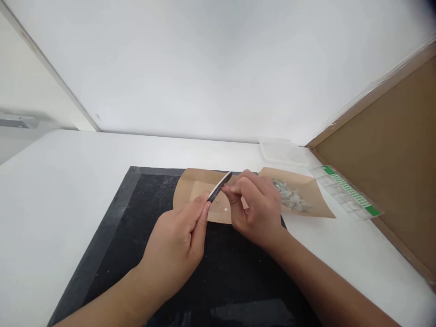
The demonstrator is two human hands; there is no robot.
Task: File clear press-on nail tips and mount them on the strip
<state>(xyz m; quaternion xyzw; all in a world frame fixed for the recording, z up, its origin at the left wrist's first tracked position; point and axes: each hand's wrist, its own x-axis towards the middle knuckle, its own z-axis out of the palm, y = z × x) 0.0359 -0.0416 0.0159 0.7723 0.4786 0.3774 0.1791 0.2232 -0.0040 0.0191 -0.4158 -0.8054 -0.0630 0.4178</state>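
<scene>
My left hand (177,245) grips the lower end of a nail file (220,186), a thin strip with a dark face and a pale edge, tilted up to the right. Close to its upper end, my right hand (257,206) has thumb and index finger pinched together. Whatever those fingertips hold is too small or hidden to make out. Beneath both hands lies a sheet of brown paper (184,190) with a few tiny pale chips (225,209) on it.
A black mat (119,254) covers the middle of the white table (51,195). On the right, a second brown paper (320,200) bears a heap of small clear plastic-like pieces (293,200). A clear compartment box with a green label (350,193) sits near a cardboard panel (391,150). A translucent lid or tray (282,152) lies behind.
</scene>
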